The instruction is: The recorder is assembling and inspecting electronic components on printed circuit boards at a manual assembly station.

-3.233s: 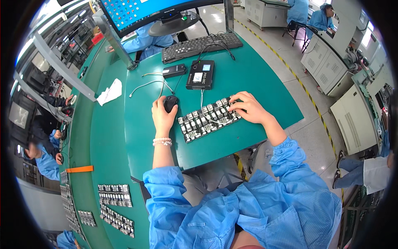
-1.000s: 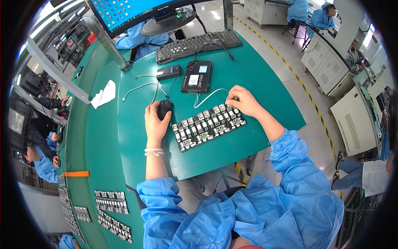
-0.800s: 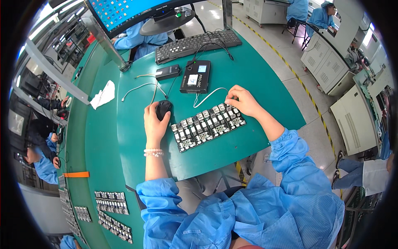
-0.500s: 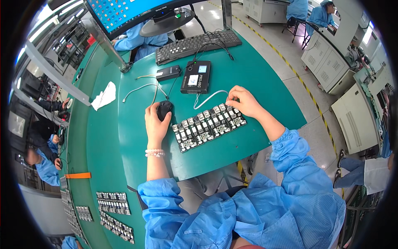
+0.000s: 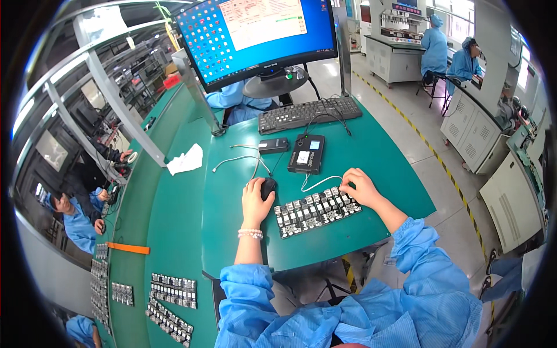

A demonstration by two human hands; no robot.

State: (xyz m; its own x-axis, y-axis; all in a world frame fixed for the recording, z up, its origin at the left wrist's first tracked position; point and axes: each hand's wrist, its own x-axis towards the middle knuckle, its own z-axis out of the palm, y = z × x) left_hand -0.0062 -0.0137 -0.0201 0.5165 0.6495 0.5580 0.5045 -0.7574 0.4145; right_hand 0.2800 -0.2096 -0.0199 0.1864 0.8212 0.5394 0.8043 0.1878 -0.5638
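Note:
My left hand (image 5: pixel 253 204) lies closed over a black computer mouse (image 5: pixel 268 187) on the green table. Right of it is a panel of joined circuit boards (image 5: pixel 316 212), dark with rows of silver and white connectors. At the panel's far right corner, my right hand (image 5: pixel 361 189) is closed in a pinch on the end of a white cable (image 5: pixel 322 184). The fingers hide the cable's tip, so whether it sits in a connector cannot be seen. The cable loops back to a black box with a small lit screen (image 5: pixel 314 145).
A monitor (image 5: pixel 261 40) showing a window stands behind a black keyboard (image 5: pixel 310 115). A smaller black box (image 5: pixel 272 145), loose cables and a white cloth (image 5: pixel 185 160) lie to the left. More board panels (image 5: pixel 174 290) rest at lower left. Other people sit beyond the table.
My view has tilted upward, so the scene sits lower and more of the monitor shows, including a window on it. Both hands keep their places at the mouse and the panel's corner.

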